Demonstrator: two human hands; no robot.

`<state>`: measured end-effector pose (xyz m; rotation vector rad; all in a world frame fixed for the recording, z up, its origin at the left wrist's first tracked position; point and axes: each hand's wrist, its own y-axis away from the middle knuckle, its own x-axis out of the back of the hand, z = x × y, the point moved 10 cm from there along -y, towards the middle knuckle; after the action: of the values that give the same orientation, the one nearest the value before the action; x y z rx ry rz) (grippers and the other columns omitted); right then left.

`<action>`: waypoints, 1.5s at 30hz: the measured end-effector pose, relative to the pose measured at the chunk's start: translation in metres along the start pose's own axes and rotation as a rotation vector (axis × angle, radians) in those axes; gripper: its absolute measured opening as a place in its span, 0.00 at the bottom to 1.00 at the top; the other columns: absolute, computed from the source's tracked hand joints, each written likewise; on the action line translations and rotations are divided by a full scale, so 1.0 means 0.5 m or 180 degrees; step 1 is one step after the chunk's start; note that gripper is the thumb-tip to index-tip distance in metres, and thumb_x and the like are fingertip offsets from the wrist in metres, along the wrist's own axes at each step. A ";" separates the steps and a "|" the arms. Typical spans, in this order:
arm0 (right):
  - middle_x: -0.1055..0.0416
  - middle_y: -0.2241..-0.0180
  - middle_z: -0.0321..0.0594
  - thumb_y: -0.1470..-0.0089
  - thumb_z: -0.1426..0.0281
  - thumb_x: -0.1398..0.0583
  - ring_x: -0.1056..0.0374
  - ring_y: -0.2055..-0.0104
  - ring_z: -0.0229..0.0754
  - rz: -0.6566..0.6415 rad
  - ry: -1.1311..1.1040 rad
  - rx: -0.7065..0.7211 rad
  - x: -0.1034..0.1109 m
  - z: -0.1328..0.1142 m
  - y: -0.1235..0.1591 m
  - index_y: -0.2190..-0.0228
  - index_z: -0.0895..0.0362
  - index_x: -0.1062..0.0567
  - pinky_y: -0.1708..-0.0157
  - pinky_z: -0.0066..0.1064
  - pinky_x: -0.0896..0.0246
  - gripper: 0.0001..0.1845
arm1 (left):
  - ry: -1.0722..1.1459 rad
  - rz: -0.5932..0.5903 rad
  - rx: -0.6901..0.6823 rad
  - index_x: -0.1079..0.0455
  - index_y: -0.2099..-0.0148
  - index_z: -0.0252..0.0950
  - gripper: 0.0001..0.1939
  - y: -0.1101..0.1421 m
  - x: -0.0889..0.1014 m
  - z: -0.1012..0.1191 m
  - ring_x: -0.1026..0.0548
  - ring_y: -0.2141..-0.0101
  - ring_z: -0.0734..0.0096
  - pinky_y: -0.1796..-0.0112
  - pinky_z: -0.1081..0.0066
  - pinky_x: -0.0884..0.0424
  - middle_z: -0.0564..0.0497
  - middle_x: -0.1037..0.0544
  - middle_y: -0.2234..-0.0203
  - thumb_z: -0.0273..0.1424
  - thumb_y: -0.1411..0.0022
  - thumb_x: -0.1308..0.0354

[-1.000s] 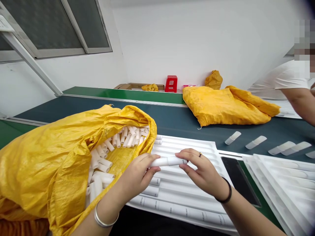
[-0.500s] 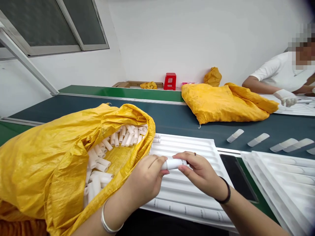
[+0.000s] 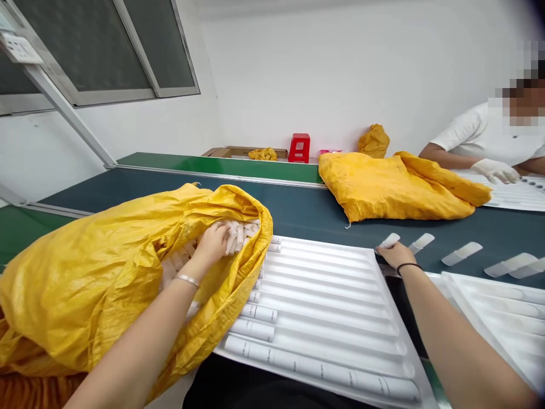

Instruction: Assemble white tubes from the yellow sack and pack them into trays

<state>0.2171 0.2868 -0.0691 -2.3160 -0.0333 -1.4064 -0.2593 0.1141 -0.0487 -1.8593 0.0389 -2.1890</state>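
My left hand (image 3: pixel 213 244) reaches into the mouth of a yellow woven sack (image 3: pixel 110 272). Its fingers are bent over the short white tubes (image 3: pixel 239 237) heaped inside, and the fingertips are partly hidden among them. At the near edge of the dark conveyor belt, my right hand (image 3: pixel 397 255) is closed around a white tube with a slanted, translucent end (image 3: pixel 389 240). Between my arms lies a white grooved tray (image 3: pixel 336 289). Printed white tubes (image 3: pixel 298 363) fill its nearest groove, and several more lie at the left ends of other grooves.
Similar slant-ended tubes (image 3: pixel 462 254) stand tilted in view along the belt (image 3: pixel 289 199). More trays (image 3: pixel 481 307) are stacked at the right. Across the belt lies another yellow sack (image 3: pixel 395 187). A co-worker's gloved hand (image 3: pixel 496 169) is over a tray at the far right.
My hands were together on one printed white tube above the tray. They have parted: the left went into the sack, the right moved out to the belt's edge. More of the tray shows.
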 end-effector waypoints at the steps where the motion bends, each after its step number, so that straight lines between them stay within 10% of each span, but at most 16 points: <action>1: 0.44 0.88 0.26 0.44 0.63 0.40 0.49 0.87 0.28 -0.0129 0.0025 -0.0074 -0.007 0.019 0.001 0.85 0.57 0.36 0.84 0.23 0.51 0.22 | -0.0016 -0.0046 -0.0054 0.34 0.45 0.28 0.21 -0.011 -0.010 -0.009 0.38 0.43 0.55 0.43 0.57 0.43 0.36 0.34 0.44 0.24 0.38 0.56; 8: 0.39 0.90 0.39 0.51 0.63 0.38 0.42 0.88 0.40 -0.0674 0.0244 -0.0661 -0.005 -0.007 0.048 0.90 0.53 0.35 0.85 0.31 0.53 0.22 | -0.0158 -0.0636 -0.0143 0.33 0.47 0.29 0.19 -0.011 -0.059 -0.026 0.33 0.46 0.55 0.45 0.54 0.41 0.37 0.31 0.47 0.25 0.41 0.45; 13: 0.25 0.72 0.40 0.42 0.65 0.48 0.29 0.68 0.44 -0.1977 -0.0472 0.0175 -0.070 -0.264 0.239 0.74 0.55 0.23 0.68 0.31 0.37 0.16 | -0.0100 -0.0885 0.0134 0.26 0.61 0.31 0.08 0.039 -0.036 -0.042 0.24 0.61 0.54 0.57 0.58 0.31 0.40 0.21 0.66 0.27 0.43 0.42; 19: 0.27 0.57 0.45 0.56 0.77 0.40 0.30 0.58 0.51 -0.3168 -0.0158 0.1175 -0.157 -0.456 0.475 0.64 0.57 0.23 0.57 0.38 0.36 0.14 | 0.0504 -0.0356 0.0128 0.29 0.50 0.38 0.17 0.118 0.054 0.034 0.26 0.55 0.57 0.53 0.65 0.32 0.45 0.23 0.55 0.37 0.39 0.46; 24: 0.29 0.58 0.51 0.58 0.80 0.42 0.32 0.57 0.54 -0.2844 -0.0130 0.1187 -0.148 -0.461 0.469 0.63 0.61 0.26 0.56 0.43 0.36 0.16 | 0.3650 0.0453 0.0435 0.28 0.57 0.40 0.13 0.185 0.097 0.116 0.25 0.58 0.66 0.55 0.69 0.30 0.50 0.22 0.60 0.34 0.47 0.35; 30: 0.32 0.66 0.41 0.48 0.75 0.44 0.33 0.63 0.43 -0.1768 -0.2153 0.0408 -0.068 -0.442 0.331 0.64 0.57 0.33 0.59 0.37 0.34 0.08 | 0.6555 -0.0035 0.1966 0.35 0.56 0.41 0.26 0.246 -0.053 0.236 0.24 0.67 0.78 0.64 0.78 0.28 0.54 0.21 0.66 0.28 0.57 0.28; 33: 0.32 0.61 0.41 0.41 0.70 0.45 0.32 0.62 0.40 -0.1291 -0.3156 0.0532 -0.021 -0.443 0.273 0.57 0.54 0.33 0.62 0.33 0.32 0.09 | 0.6249 -0.0279 0.1842 0.36 0.64 0.37 0.22 0.249 -0.073 0.268 0.24 0.68 0.76 0.63 0.76 0.28 0.54 0.22 0.69 0.31 0.57 0.27; 37: 0.33 0.55 0.42 0.41 0.76 0.44 0.35 0.50 0.42 -0.0687 -0.2737 0.1463 0.059 -0.464 0.243 0.52 0.49 0.31 0.53 0.34 0.36 0.17 | 0.4394 -0.0465 0.0895 0.31 0.62 0.35 0.15 0.231 -0.025 0.274 0.24 0.69 0.69 0.66 0.71 0.30 0.52 0.23 0.72 0.38 0.48 0.34; 45: 0.33 0.54 0.45 0.40 0.79 0.48 0.35 0.50 0.41 -0.0922 -0.2212 0.2194 0.077 -0.504 0.255 0.46 0.52 0.36 0.50 0.34 0.36 0.22 | 0.2512 -0.0846 -0.0584 0.28 0.55 0.38 0.14 0.217 0.059 0.342 0.28 0.67 0.68 0.64 0.69 0.34 0.51 0.26 0.69 0.39 0.35 0.49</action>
<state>0.0542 0.0702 0.0187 -2.0979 -0.9277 -0.4843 -0.0771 0.0288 -0.0110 -0.9933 0.1548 -3.0550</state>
